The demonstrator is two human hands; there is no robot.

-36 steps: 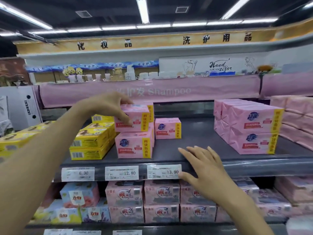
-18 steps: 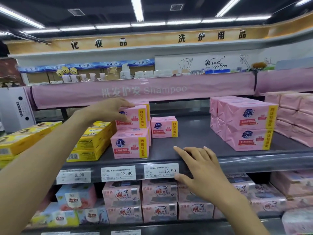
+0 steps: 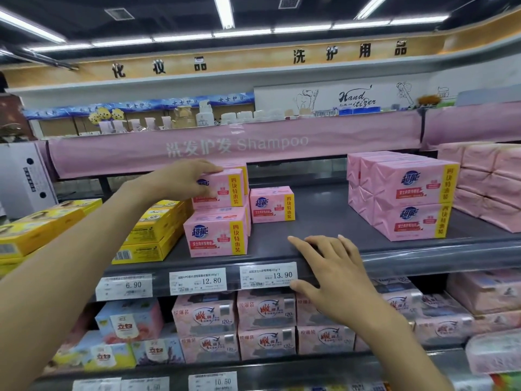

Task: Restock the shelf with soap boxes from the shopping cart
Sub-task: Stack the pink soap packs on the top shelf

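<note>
My left hand (image 3: pixel 183 179) grips the top left corner of a pink soap box (image 3: pixel 225 190) that sits on top of another pink soap box (image 3: pixel 217 235) on the grey shelf (image 3: pixel 324 218). A third pink box (image 3: pixel 272 204) stands alone behind and to the right of that stack. My right hand (image 3: pixel 329 266) rests flat on the shelf's front edge with fingers spread, holding nothing. A larger stack of pink soap packs (image 3: pixel 408 196) fills the shelf's right part. The shopping cart is out of view.
Yellow boxes (image 3: pixel 152 232) are stacked left of the pink stack. Price tags (image 3: pixel 267 275) line the shelf edge. The lower shelf holds pink and blue soap packs (image 3: pixel 265 323). A pink shampoo banner (image 3: pixel 236 145) hangs above. Bare shelf lies between the two pink stacks.
My left hand has pushed the top pink box slightly back on the stack. My right hand stays on the shelf edge. The camera has tilted a little.
</note>
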